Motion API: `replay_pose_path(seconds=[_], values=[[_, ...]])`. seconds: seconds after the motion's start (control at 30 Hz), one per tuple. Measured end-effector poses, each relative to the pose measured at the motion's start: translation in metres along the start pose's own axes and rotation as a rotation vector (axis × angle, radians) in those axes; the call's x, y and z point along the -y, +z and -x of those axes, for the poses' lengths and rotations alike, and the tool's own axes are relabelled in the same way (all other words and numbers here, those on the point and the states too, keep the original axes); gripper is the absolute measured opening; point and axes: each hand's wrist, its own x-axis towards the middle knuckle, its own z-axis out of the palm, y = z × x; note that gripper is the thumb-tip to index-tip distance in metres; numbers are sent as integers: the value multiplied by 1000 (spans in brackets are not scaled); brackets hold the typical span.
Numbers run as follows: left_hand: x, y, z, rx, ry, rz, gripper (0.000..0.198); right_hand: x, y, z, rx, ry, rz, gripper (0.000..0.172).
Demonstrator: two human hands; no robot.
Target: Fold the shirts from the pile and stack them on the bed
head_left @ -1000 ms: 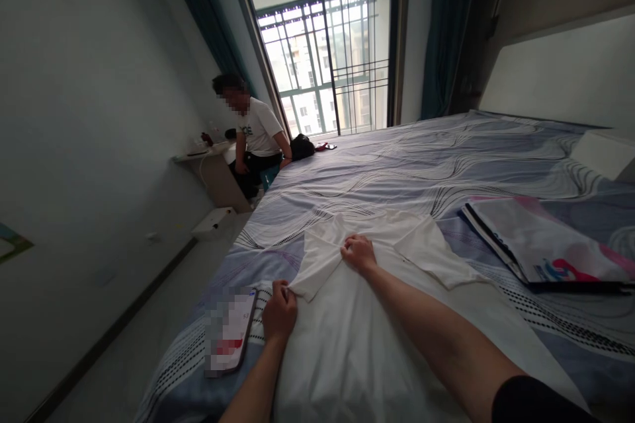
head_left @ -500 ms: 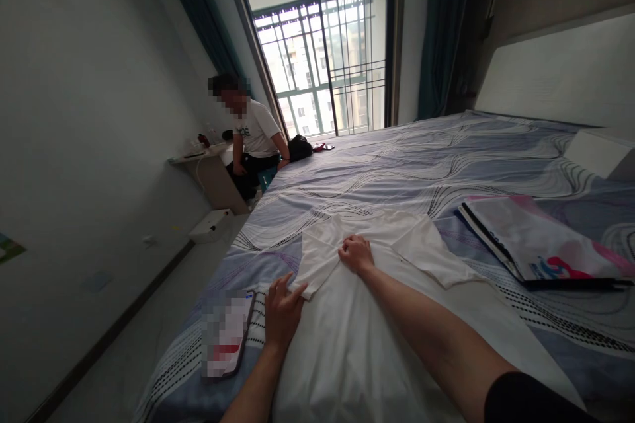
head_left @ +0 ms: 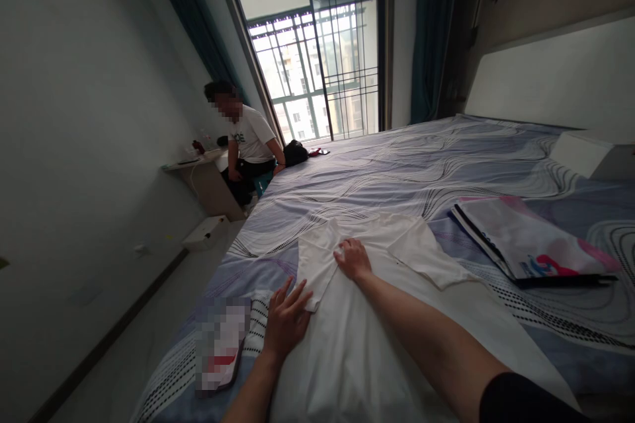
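Observation:
A white T-shirt (head_left: pixel 357 337) lies spread on the bed, its collar end away from me and its sleeves out to both sides. My left hand (head_left: pixel 288 318) rests at the hem of the left sleeve, fingers stretched and apart, partly over the cloth. Further up, near the left shoulder seam, my right hand (head_left: pixel 353 259) has its fingers bent and closed on the shirt fabric; the fingertips are partly hidden. The right sleeve (head_left: pixel 429 254) lies flat with a few folds.
A phone (head_left: pixel 223 347) lies left of my left hand. To the right are a folded printed plastic bag (head_left: pixel 526 244) and a white box (head_left: pixel 578 153) on the patterned bed sheet (head_left: pixel 377 178). A person (head_left: pixel 251 135) sits beyond the bed by a small desk (head_left: pixel 206 178).
My left hand has shifted slightly onto the sleeve, its fingers now laid flatter. The right hand stays at the shoulder seam. The view has turned slightly.

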Motion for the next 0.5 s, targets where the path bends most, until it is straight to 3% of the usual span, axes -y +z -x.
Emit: replay_pose_path(seconds=[0.17,0.37,0.5], values=[[3,3,-2,70,14,31,33,-6,-4,22,144,13,74,62],[9,8,-2,95,44,67,30,-27,-34,71,247,-86,139,69],[17,15,-3,-12,97,88,36,-44,-59,112,253,-159,138,67]])
